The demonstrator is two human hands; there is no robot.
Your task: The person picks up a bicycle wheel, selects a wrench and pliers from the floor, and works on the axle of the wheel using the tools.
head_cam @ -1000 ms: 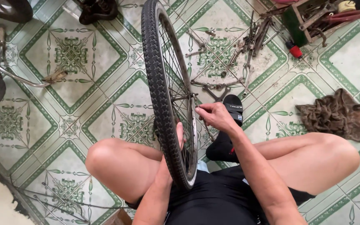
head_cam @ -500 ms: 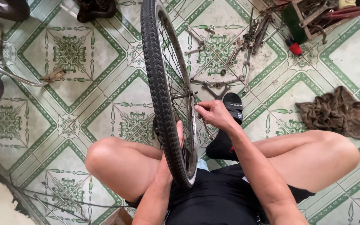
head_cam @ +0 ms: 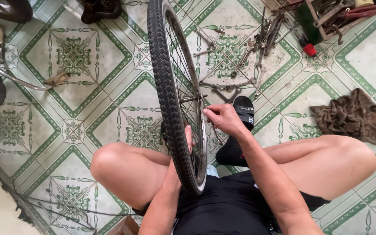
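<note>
A bicycle wheel with a black knobbly tyre [head_cam: 164,82] stands upright between my knees. My left hand [head_cam: 184,146] grips the tyre and rim near the bottom, thumb over the tread. My right hand [head_cam: 222,118] is at the hub axle [head_cam: 195,98], fingertips pinched on a small part at the axle end; the part itself is too small to make out. Thin spokes [head_cam: 183,65] run from hub to rim.
Spanners and other hand tools [head_cam: 244,56] lie scattered on the green patterned tile floor beyond the wheel. A brown rag [head_cam: 349,115] lies at right. A black sandal [head_cam: 243,114] is on my foot. Part of a bicycle [head_cam: 5,74] is at left. A tool box [head_cam: 331,17] sits top right.
</note>
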